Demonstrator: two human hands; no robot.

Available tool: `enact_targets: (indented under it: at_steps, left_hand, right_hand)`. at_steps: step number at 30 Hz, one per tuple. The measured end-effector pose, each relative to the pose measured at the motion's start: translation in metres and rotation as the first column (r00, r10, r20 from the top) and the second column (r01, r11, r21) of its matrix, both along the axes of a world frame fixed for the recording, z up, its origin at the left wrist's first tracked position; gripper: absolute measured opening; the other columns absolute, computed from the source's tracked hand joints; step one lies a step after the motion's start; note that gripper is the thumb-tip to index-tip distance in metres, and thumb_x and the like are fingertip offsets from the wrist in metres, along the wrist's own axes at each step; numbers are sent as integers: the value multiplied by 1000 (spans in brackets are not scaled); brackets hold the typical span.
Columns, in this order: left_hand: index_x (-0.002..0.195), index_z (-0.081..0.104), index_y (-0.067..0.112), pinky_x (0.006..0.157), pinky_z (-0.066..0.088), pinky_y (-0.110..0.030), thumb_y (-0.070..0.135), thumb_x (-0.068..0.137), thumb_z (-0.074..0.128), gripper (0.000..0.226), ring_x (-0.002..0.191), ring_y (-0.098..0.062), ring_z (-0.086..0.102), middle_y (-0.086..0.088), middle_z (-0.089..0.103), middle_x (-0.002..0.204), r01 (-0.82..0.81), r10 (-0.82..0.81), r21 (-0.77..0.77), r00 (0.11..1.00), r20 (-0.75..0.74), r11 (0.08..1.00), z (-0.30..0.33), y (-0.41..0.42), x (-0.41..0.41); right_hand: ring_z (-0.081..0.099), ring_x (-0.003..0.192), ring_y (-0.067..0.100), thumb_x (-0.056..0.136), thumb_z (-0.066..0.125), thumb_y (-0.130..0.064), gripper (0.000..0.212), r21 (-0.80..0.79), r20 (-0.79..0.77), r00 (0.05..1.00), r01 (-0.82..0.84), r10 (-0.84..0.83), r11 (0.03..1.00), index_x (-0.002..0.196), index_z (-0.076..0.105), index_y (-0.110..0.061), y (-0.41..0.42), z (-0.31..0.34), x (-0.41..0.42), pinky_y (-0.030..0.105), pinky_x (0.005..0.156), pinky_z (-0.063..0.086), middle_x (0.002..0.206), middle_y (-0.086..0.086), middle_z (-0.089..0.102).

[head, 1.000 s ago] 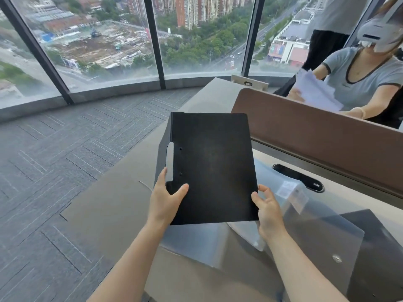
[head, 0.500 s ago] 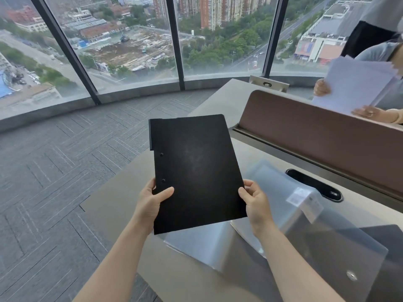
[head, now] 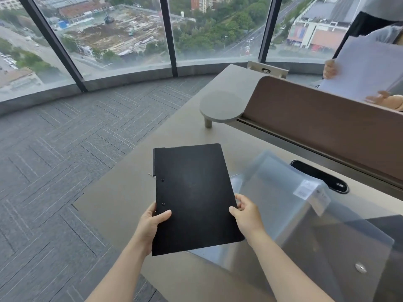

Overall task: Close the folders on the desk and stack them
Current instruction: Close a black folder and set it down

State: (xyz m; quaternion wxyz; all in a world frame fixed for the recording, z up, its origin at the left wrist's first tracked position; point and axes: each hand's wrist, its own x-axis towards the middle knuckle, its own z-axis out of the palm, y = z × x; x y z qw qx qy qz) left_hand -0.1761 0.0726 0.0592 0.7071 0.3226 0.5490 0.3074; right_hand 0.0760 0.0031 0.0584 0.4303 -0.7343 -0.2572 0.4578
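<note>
A closed black folder [head: 194, 197] is held above the grey desk [head: 122, 199], near its left end. My left hand [head: 152, 223] grips its left edge by the spine, thumb on top. My right hand [head: 246, 216] grips its right edge. To the right, a clear plastic folder [head: 290, 216] with a white label and a snap button lies open on the desk, partly under the black one. Another dark folder [head: 390, 227] shows under the clear flap at the far right.
A brown divider panel [head: 327, 127] runs along the desk's back, with a black cable slot [head: 320, 176] in front of it. Behind it a person holds sheets of paper [head: 368, 68]. A small rounded shelf [head: 220, 107] juts out at the divider's left end. Carpet and windows lie left.
The black folder has been shut and lowered toward the desk, both hands still on its edges. The view has tilted downward.
</note>
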Motion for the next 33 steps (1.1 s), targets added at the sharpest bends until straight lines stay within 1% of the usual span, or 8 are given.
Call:
enact_targets:
  at_steps: [3,7,11,15,19,22,28,33]
  left_hand:
    - [122,65,18,80,58,-47,-1,89,61,38,100,-38,71,-13,74,114,24,-25,-37,999,-23,999,-13,7,-15]
    - [119,67,17,79,58,-44,-2,89,61,36,99,-36,72,-12,75,111,38,-42,-51,996,-83,998,-26,17,-32]
    - [114,70,12,72,58,-37,2,88,64,28,95,-34,73,-10,77,106,-12,3,-47,984,-178,999,-40,26,-45]
    - [102,72,15,80,58,-41,10,87,70,16,94,-29,71,-6,77,101,-9,11,7,940,-340,1000,-56,35,-55]
    - [89,70,21,68,51,-29,22,85,71,4,88,-19,69,3,74,91,87,-14,102,824,-567,991,-59,40,-58]
    - [91,66,21,61,43,-26,35,84,71,16,82,-13,63,5,69,90,164,-25,130,708,-705,978,-59,41,-58]
    - [106,62,14,75,43,-33,40,79,75,39,87,-21,54,-2,53,96,207,17,168,581,-814,964,-65,42,-54]
    - [113,61,12,91,46,-43,49,78,74,52,102,-28,51,-7,57,107,270,34,164,429,-903,949,-71,43,-52]
  right_hand:
    - [68,89,34,83,54,0,38,-65,39,999,-35,38,997,107,68,-26,2,-17,-16,45,87,54,92,8,75]
    - [65,81,28,82,55,0,32,-137,92,994,-39,52,990,93,64,-28,7,-31,-37,42,81,54,84,7,71]
    - [52,68,17,81,59,-4,25,-198,156,983,-64,96,978,95,62,-26,13,-41,-52,35,71,48,72,-2,55]
    - [53,70,18,80,59,-8,22,-250,170,974,-103,148,963,91,58,-26,19,-47,-65,32,65,43,74,0,57]
    - [47,66,15,80,61,-14,19,-332,214,947,-159,238,930,98,57,-19,22,-54,-71,29,60,37,71,-4,48]
    - [51,69,17,80,63,-22,23,-401,262,920,-172,293,900,101,54,-18,22,-57,-75,29,60,39,72,-4,54]
    - [42,61,19,81,60,-31,21,-496,360,848,-179,389,850,83,43,-18,25,-52,-82,32,54,34,71,-3,50]
    - [37,56,16,84,59,-30,26,-539,405,797,-187,447,821,77,36,-18,29,-46,-84,30,48,27,69,-3,45]
